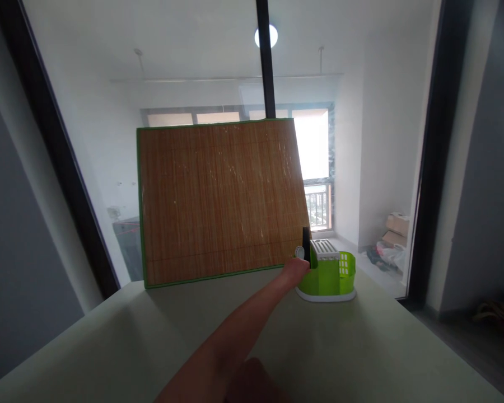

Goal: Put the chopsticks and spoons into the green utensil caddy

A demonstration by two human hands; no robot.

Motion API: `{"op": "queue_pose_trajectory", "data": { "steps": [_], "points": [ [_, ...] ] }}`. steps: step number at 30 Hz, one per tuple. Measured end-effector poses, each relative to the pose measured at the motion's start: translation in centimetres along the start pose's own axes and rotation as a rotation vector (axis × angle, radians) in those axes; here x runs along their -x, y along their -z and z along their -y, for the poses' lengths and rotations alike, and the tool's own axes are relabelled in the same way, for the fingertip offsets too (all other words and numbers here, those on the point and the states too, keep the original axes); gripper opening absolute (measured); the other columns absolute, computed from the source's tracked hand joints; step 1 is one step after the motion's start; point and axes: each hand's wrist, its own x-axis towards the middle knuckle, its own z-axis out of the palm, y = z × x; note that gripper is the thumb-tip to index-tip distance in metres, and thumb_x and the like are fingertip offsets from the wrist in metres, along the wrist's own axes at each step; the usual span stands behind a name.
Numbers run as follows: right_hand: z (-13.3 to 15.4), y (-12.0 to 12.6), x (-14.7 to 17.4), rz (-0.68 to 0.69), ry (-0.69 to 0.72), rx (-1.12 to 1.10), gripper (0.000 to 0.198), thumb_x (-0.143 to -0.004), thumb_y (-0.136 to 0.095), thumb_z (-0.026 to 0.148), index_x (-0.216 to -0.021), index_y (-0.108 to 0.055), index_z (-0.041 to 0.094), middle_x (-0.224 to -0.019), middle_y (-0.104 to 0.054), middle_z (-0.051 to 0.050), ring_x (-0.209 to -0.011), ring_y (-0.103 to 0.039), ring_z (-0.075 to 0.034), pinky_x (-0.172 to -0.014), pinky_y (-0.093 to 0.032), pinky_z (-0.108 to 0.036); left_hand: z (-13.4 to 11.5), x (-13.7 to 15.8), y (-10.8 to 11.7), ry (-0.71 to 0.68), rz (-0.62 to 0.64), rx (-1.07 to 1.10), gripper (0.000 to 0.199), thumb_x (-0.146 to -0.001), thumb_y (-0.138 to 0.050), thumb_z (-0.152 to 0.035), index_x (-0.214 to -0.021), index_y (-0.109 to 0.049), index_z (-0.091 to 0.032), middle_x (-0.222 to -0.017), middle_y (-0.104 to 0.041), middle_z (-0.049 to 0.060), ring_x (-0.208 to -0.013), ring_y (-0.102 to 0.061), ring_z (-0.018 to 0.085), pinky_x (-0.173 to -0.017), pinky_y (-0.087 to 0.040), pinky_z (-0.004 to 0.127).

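Note:
My left hand (297, 268), at the end of a forearm crossing from the lower left, is at the left side of a green and white utensil caddy (328, 277). Its fingers look closed, and what they hold is mostly hidden. Just above them show a small white round item (299, 253) and an upright black strip-like item (306, 240). The caddy has a slotted white top and a perforated green basket on its right. Behind the hand, a green-edged bamboo mat (220, 201) stands upright. A dark, blurred shape at the bottom edge may be my right hand (254, 380); its fingers cannot be made out.
The caddy and mat are on a pale table (361, 347). Behind it is a glass partition with a dark frame post (265, 56). Beyond the glass, cardboard boxes (397, 225) and plastic bags (392, 256) lie on the floor at right.

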Motion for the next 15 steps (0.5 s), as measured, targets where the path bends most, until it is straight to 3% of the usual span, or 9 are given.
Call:
{"op": "queue_pose_trajectory", "data": {
  "steps": [6,15],
  "points": [
    [-0.3,-1.0,0.5,-0.007,-0.003,0.077,0.014,-0.08,-0.053,0.033,-0.079,-0.058,0.02,-0.076,-0.066,-0.001,-0.069,-0.062,-0.018,-0.062,-0.045,-0.028,4.7,5.5,1.2,0.024,-0.021,0.028,0.027,-0.088,-0.045,-0.031,-0.093,-0.067,-0.015,-0.093,-0.066,0.009,-0.09,-0.059,0.021,-0.078,-0.043,0.03],
    [-0.4,-0.5,1.6,-0.024,-0.007,0.094,0.009,-0.083,-0.05,0.025,-0.077,-0.055,0.02,-0.076,-0.064,0.0,-0.07,-0.059,-0.016,-0.062,-0.039,-0.025,10.0,16.1,2.4,0.121,-0.022,0.033,0.027,-0.089,-0.044,-0.034,-0.09,-0.067,-0.018,-0.091,-0.066,0.006,-0.087,-0.058,0.019,-0.078,-0.043,0.029]
  ]
}}
